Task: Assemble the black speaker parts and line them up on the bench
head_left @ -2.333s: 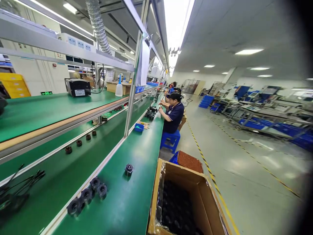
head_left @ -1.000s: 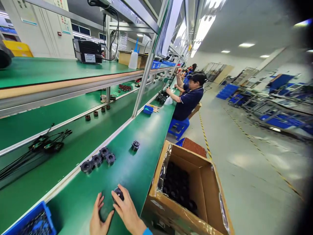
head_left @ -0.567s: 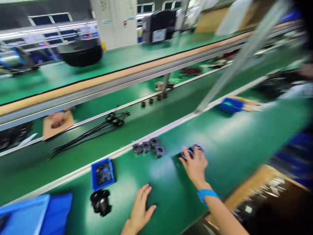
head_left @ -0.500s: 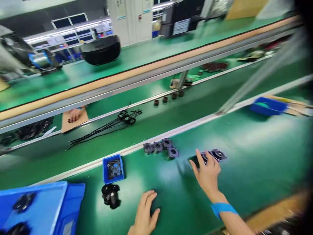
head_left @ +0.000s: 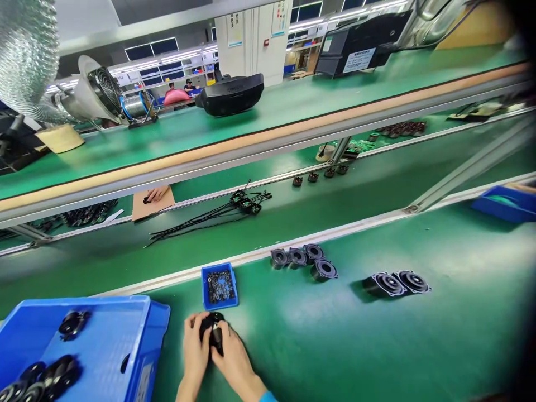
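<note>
My left hand (head_left: 195,343) and my right hand (head_left: 235,357) are close together at the lower middle, fingers curled in around a group of black rounded parts (head_left: 216,334). The fingers hide much of the group, so its exact kind does not show. Just beyond my fingertips stands a small blue tray (head_left: 204,290) with many tiny dark ring-like pieces (head_left: 221,286) in it. A large blue bin (head_left: 157,335) is left of my hands, holding several black round parts (head_left: 62,373).
Speaker-like round units (head_left: 388,283) sit as a pair on the green bench to the right. Several similar ones (head_left: 325,269) are near the rail. Black cables (head_left: 201,216) lie behind it. A co-worker's hand (head_left: 157,193) rests on a brown board. An overhead shelf (head_left: 288,120) crosses above.
My right hand has left the pair of round units and come left to the black parts. My left hand has moved left to them too. The view has shifted.
</note>
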The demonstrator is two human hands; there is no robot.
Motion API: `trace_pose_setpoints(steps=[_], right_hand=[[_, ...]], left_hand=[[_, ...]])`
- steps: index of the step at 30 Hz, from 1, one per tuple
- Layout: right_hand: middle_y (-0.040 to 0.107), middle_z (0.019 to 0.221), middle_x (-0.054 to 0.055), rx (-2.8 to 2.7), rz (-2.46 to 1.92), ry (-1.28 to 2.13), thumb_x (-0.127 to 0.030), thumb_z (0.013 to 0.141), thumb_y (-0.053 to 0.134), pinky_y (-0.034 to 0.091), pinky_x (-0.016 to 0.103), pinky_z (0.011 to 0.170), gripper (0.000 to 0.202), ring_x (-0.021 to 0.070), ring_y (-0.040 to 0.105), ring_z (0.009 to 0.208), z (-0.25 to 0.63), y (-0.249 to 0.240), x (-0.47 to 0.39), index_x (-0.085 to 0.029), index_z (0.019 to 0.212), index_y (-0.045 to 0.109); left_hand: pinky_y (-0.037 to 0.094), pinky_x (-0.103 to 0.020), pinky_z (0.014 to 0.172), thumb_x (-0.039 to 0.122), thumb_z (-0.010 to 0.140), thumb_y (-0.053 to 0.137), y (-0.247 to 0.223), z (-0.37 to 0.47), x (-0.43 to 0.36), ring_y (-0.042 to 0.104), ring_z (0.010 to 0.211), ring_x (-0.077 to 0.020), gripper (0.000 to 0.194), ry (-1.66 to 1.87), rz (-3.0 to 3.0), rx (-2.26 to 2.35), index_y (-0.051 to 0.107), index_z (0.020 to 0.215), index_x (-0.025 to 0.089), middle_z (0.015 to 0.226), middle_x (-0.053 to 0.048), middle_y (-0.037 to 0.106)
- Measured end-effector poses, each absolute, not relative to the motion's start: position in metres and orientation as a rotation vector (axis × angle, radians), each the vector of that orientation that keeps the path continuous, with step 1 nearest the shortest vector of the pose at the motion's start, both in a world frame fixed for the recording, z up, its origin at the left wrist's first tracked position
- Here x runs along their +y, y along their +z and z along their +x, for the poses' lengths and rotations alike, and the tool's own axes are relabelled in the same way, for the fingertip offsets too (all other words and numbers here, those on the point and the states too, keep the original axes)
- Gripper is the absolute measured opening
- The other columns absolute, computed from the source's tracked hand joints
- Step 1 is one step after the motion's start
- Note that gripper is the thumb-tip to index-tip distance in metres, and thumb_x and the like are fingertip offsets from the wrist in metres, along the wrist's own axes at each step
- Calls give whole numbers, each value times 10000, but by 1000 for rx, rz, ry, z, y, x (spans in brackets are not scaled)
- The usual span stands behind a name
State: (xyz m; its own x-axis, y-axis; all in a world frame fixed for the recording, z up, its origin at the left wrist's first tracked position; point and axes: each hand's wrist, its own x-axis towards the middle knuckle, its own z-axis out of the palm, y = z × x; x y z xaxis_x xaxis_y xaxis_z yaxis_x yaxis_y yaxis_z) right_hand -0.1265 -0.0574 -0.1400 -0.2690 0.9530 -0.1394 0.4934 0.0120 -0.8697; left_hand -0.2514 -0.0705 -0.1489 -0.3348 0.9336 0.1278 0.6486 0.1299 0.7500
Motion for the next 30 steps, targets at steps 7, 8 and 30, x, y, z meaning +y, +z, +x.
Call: trace_pose_setpoints(steps=[7, 8, 30], right_hand=[[488, 487, -42, -767, -1506, 1780, -477, 788, 451, 209, 184, 377, 317, 96, 402, 387, -53, -135, -67, -194, 834, 586], [486, 484, -49, -589, -1474, 1800, -518, 766, 486, 188, 175, 376, 340, 88, 393, 383, -40, -133, -70, -200, 848, 572], [582, 753, -2, -525, -1191, 1310, -558, 739, 677, 429, 255, 607, 443, 127, 493, 625, 17, -38, -91, -234, 1035, 618]], left_hand=[[463, -461, 898, 252, 902, 420, -138, -239, -64, 528, 1079, -285, 356, 973, 1831, 2235, 610, 1203, 240, 1166, -121, 551], [451, -459, 883, 252, 904, 426, -129, -236, -54, 529, 1061, -291, 353, 882, 1915, 2262, 618, 1200, 241, 1158, -124, 573], [578, -317, 673, 539, 653, 757, -59, -124, -33, 698, 769, -240, 480, 984, 974, 1102, 737, 882, 118, 863, -139, 751]])
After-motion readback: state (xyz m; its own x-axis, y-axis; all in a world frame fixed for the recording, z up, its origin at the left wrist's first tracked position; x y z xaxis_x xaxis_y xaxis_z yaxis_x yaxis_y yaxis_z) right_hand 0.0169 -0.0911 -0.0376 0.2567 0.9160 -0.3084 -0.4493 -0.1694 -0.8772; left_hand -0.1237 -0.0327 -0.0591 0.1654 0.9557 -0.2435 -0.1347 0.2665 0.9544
